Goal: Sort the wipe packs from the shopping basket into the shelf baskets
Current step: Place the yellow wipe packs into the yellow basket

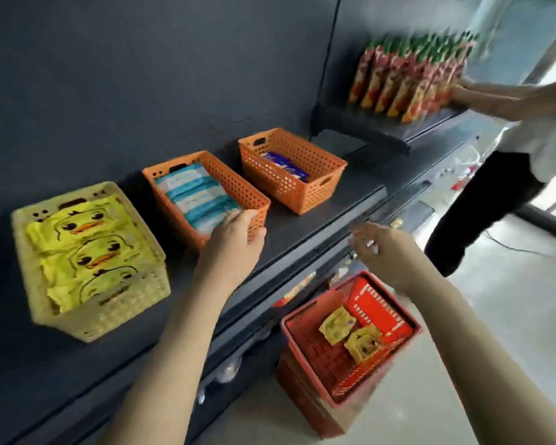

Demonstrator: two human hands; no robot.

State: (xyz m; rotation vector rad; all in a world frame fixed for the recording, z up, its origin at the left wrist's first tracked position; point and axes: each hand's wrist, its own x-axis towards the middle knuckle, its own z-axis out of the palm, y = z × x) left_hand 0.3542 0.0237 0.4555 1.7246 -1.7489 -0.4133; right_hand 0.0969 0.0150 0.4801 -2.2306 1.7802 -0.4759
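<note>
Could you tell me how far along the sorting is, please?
Done: the yellow basket holds duck packs, the middle orange basket blue-white ones, the right orange basket dark blue ones. In hand: the left hand touches the middle basket's front pack; the right hand hovers empty. Left: two duck packs in the shopping basket.

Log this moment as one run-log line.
left hand on blue packs in middle orange basket, grip unclear | right hand open, empty, above red shopping basket | two yellow duck packs in it
</note>
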